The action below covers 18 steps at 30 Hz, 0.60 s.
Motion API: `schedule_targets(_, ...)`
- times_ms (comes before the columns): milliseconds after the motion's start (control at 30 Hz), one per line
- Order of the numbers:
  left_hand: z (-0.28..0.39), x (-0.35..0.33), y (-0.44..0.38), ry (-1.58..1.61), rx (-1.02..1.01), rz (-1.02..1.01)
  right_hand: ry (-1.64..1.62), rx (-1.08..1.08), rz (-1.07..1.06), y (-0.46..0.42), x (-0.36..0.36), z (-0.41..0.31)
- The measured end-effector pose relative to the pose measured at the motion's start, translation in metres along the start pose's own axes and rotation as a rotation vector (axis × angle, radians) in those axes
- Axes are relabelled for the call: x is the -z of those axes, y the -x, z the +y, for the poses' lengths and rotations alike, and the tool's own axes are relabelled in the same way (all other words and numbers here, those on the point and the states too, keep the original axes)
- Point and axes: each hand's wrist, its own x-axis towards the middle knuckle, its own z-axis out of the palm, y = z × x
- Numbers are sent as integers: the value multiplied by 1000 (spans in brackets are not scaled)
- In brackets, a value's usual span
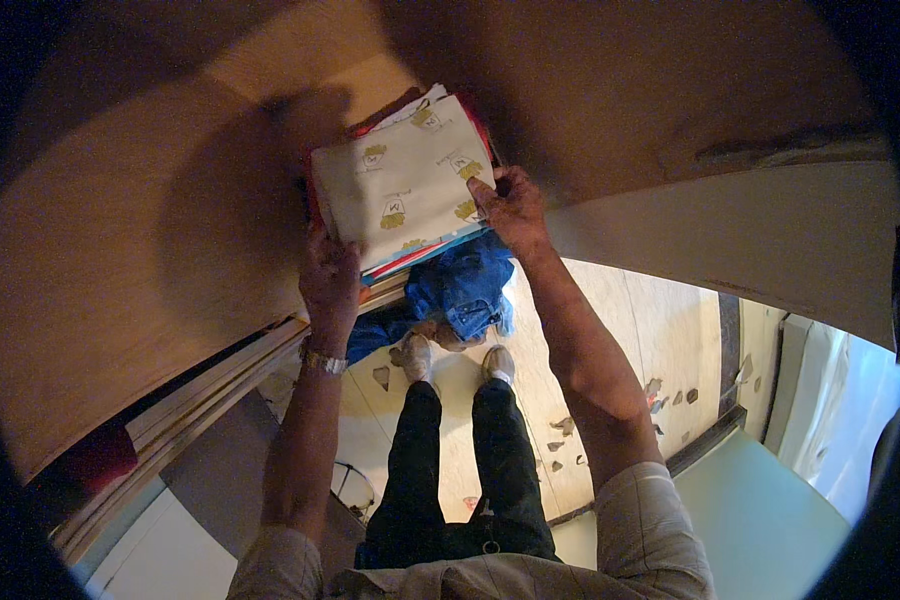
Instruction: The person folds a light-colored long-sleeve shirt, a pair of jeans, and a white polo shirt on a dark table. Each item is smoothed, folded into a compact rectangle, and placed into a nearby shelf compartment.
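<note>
Both of my hands hold a flat stack of folded cloths [412,176], tilted over a brown wooden surface. The top piece is off-white, printed with small yellow and black pictures; red, white and light blue layers show at its edges. My left hand [330,262], below a metal wristwatch [324,361], grips the left edge, its fingers partly hidden. My right hand [511,206] grips the right edge, thumb on top and fingers underneath. Beneath the stack, blue denim clothing [461,289] hangs or lies in a bunch; I cannot tell which.
A wooden panel [82,300] rises at the left, with a pale ledge or rail [217,382] along its lower edge. A pale board edge [720,217] runs at the right. Small dark scraps [562,427] lie on the light floor [607,322], beside my feet.
</note>
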Motion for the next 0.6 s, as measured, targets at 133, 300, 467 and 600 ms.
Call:
schedule_targets(133,23,7,-2,-582,-612,109,54,268,173,53,4,-42)
schedule_targets(300,52,-37,-47,-784,-834,-79,-348,-245,118,110,-7,1)
schedule_targets(467,43,-53,-63,-855,-880,-218,-420,-471,200,86,-17,-20)
schedule_targets(600,37,-61,-54,-948,-890,-216,-418,-331,183,64,-17,-6)
